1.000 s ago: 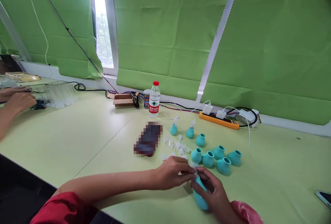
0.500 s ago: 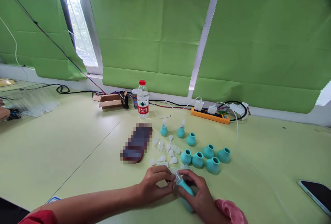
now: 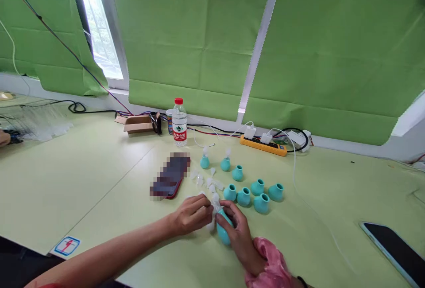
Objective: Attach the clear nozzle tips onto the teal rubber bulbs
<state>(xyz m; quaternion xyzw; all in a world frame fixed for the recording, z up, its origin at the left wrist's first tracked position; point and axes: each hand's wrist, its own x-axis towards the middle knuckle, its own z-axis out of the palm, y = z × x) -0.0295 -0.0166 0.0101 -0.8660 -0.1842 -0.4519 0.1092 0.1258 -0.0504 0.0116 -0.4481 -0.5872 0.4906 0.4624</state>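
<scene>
My right hand is wrapped round a teal squeeze bulb, tilted with its neck pointing away from me. A clear plastic nozzle with a whitish tip sits at the neck. Right beside that nozzle, my left hand is closed, fingers curled together; what they pinch is hidden. Past my hands lie several loose white and clear nozzle pieces. Several teal bulbs without nozzles stand to the right of them. Two more bulbs farther back carry whitish nozzles.
A blurred-out phone lies left of the pieces, another phone at far right. Behind stand a water bottle, an open cardboard box and an orange power strip with cables. Another person's hand shows at far left.
A whitish tip now shows on the nozzle of the held bulb. My left fingers have curled tighter beside it. The whole view has shifted slightly.
</scene>
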